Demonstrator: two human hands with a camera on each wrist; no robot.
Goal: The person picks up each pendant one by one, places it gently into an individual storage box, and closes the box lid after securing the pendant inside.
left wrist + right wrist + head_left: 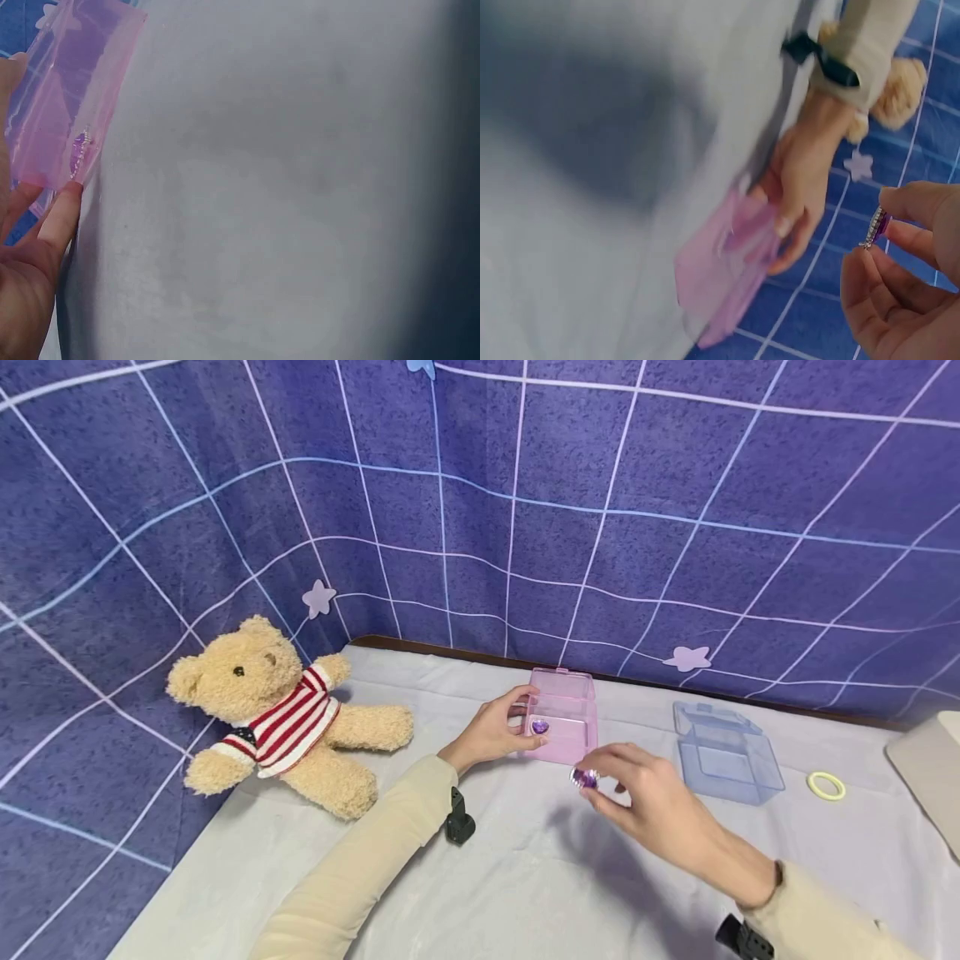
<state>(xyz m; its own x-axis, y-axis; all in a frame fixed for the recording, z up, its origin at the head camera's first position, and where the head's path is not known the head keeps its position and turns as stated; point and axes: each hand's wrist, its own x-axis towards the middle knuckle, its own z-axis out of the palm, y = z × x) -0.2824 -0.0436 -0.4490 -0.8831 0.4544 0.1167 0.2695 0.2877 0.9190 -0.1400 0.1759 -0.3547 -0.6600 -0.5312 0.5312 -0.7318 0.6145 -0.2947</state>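
Observation:
My left hand [495, 729] grips the left side of a see-through pink plastic box [573, 747], whose lid stands open at the back. Inside the box, toward its left, lies a purple gem ornament [539, 727]. In the left wrist view, fingertips of that hand touch the box wall close to the ornament. My right hand [663, 802] pinches a second purple gem ornament [583, 777] between thumb and fingers, above the table just in front of the box's right corner. Its sparkling silver rim shows edge-on in the right wrist view; its exact kind is unclear.
A see-through blue box [727, 764] with its lid open stands right of the pink one. Farther right are a yellow ring [826, 786] and a beige object [930, 768]. A teddy bear [288, 718] in a striped shirt sits at left. Behind hangs a blue gridded curtain [570, 543].

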